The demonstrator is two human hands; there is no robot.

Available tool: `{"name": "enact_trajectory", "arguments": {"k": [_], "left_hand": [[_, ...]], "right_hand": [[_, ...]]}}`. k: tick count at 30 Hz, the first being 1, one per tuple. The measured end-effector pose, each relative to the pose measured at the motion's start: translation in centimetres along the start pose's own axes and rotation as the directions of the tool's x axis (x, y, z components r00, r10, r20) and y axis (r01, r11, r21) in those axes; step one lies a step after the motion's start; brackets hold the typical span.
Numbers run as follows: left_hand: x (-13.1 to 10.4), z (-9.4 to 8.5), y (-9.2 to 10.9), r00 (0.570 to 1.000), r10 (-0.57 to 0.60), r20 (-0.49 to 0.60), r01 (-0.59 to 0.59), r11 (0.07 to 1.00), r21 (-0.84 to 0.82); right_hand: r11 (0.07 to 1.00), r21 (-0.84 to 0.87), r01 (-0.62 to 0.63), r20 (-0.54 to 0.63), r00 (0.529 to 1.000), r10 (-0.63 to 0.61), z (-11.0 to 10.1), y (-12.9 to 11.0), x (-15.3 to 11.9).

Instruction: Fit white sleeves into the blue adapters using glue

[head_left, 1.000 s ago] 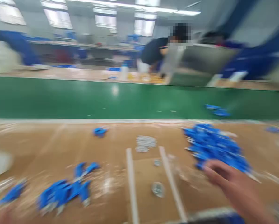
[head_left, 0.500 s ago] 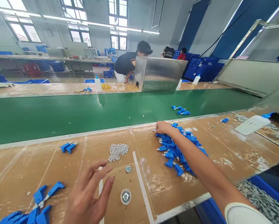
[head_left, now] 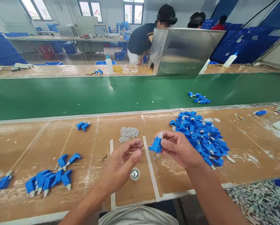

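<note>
My right hand (head_left: 178, 149) holds a small blue plastic connector (head_left: 156, 145) by its body above the brown worktable (head_left: 247, 150). My left hand (head_left: 121, 165) sits just left of it, fingers curled and apart, holding nothing I can see. A heap of blue connectors (head_left: 200, 137) lies to the right of my right hand. A small pile of grey-white caps (head_left: 128, 133) lies just beyond my left hand. A small round metal part (head_left: 135, 173) rests on the table below my hands.
More blue connectors (head_left: 48, 179) lie at the left front, a pair (head_left: 83, 125) further back. A green conveyor belt (head_left: 83, 93) carries a few blue parts (head_left: 199, 97). A person (head_left: 142, 37) works across the belt beside a metal screen (head_left: 189, 51). A bin of grey parts (head_left: 259, 203) sits lower right.
My right hand left the heap with one blue connector and came back to the middle. My left hand rose to meet it. The camera tilted down.
</note>
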State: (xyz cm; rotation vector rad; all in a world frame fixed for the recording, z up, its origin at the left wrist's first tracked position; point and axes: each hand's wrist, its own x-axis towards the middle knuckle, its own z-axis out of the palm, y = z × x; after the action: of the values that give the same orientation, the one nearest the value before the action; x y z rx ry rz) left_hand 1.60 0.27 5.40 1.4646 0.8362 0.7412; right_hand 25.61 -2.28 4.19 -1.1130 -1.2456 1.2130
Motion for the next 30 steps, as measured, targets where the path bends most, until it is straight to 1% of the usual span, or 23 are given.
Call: {"name": "enact_trajectory", "arguments": {"k": [1, 2, 3, 5, 6, 8, 10, 11, 12, 13, 15, 17, 19, 21, 24, 28, 30], "left_hand": [[0.0, 0.5, -0.1, 1.0, 0.004, 0.014, -0.003, 0.999, -0.041], [-0.1, 0.9, -0.1, 1.0, 0.016, 0.026, -0.014, 0.998, -0.065], [-0.1, 1.2, -0.2, 0.999, 0.027, 0.033, -0.024, 0.996, -0.081], [-0.1, 1.5, -0.3, 0.999, 0.012, 0.045, -0.007, 0.992, -0.125], [0.0, 1.4, -0.5, 0.997, -0.017, 0.07, 0.028, 0.986, -0.167], [0.4, 0.9, -0.9, 0.977, -0.099, 0.186, 0.151, 0.945, -0.291], [0.8, 0.1, -1.4, 0.93, -0.161, 0.329, 0.298, 0.855, -0.424], [1.0, -0.4, -1.7, 0.914, -0.176, 0.365, 0.347, 0.805, -0.482], [1.1, -1.1, -2.0, 0.914, -0.188, 0.36, 0.367, 0.762, -0.534], [1.0, -1.8, -2.3, 0.926, -0.2, 0.32, 0.358, 0.733, -0.579], [0.7, -3.3, -2.9, 0.958, -0.218, 0.188, 0.288, 0.698, -0.655], [0.1, -4.7, -3.6, 0.967, -0.242, 0.084, 0.23, 0.676, -0.7], [-0.6, -5.6, -4.4, 0.961, -0.275, 0.038, 0.215, 0.651, -0.728], [-1.2, -5.9, -5.3, 0.951, -0.307, 0.032, 0.226, 0.62, -0.751], [-1.9, -5.6, -6.4, 0.941, -0.333, 0.056, 0.247, 0.566, -0.787], [-2.5, -5.0, -7.5, 0.928, -0.351, 0.128, 0.302, 0.503, -0.81], [-2.7, -4.9, -7.8, 0.926, -0.355, 0.129, 0.3, 0.482, -0.823]], "right_hand": [[0.99, 0.139, -0.009, 0.039, 0.999, 0.004, 1.3, 0.2, -0.8], [0.971, 0.24, -0.021, 0.069, 0.998, 0.004, 2.3, 0.3, -1.4], [0.96, 0.278, -0.028, 0.085, 0.996, 0.004, 3.1, 0.5, -1.8], [0.963, 0.271, -0.006, 0.088, 0.996, -0.019, 3.9, 0.8, -2.0], [0.97, 0.241, 0.005, 0.094, 0.995, -0.029, 4.1, 0.9, -1.9], [0.984, 0.177, 0.01, 0.135, 0.99, -0.034, 4.3, 1.1, -1.6], [0.989, 0.15, -0.01, 0.172, 0.985, -0.016, 4.6, 1.3, -1.4], [0.989, 0.147, -0.023, 0.162, 0.987, -0.002, 4.8, 1.5, -1.4], [0.991, 0.134, -0.028, 0.124, 0.992, 0.012, 4.9, 1.9, -1.4], [0.996, 0.087, -0.033, 0.07, 0.997, 0.027, 5.1, 2.3, -1.7], [0.994, -0.088, -0.063, -0.025, 0.998, 0.061, 5.5, 3.5, -2.4], [0.966, -0.234, -0.113, -0.042, 0.994, 0.106, 6.0, 5.1, -3.3], [0.945, -0.3, -0.132, -0.013, 0.991, 0.134, 6.7, 6.5, -4.0], [0.938, -0.327, -0.113, 0.015, 0.992, 0.125, 7.5, 7.5, -4.3], [0.925, -0.374, -0.063, 0.046, 0.995, 0.086, 8.3, 7.9, -4.3], [0.894, -0.448, -0.005, 0.106, 0.993, 0.059, 8.4, 7.9, -4.3], [0.876, -0.478, 0.06, 0.146, 0.989, 0.012, 8.2, 8.0, -4.6]]}}
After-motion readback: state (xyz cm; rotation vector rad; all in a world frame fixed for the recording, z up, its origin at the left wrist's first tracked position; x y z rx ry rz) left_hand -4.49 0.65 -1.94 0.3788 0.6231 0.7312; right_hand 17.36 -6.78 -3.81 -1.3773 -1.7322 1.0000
